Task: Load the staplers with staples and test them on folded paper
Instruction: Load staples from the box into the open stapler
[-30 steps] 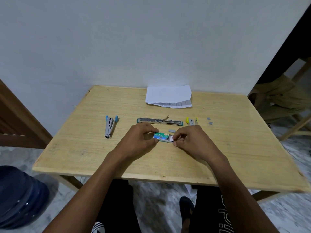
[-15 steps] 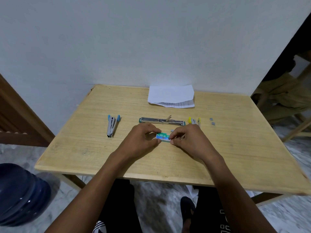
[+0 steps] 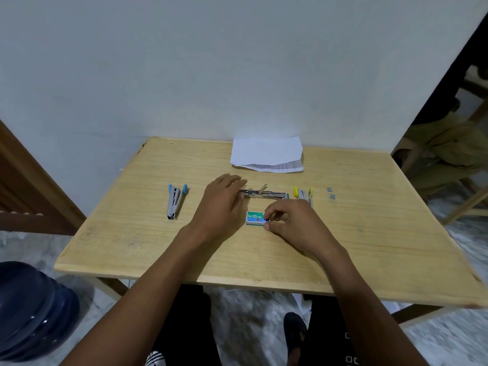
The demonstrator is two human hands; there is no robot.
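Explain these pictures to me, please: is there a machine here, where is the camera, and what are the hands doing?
No machine here: a person works with two bare hands, and the one camera sits on their head, looking forward and down. The wooden table stands against a wall. On it lie folded paper at the back, a blue-tipped stapler on the left, a long stapler opened flat in the middle, a yellow-tipped stapler to its right, and a few loose staple strips farther right. The left hand, fingers straight, reaches to the opened stapler's left end. The right hand pinches the right end of a small green staple box; whether it has staples out is too small to tell.
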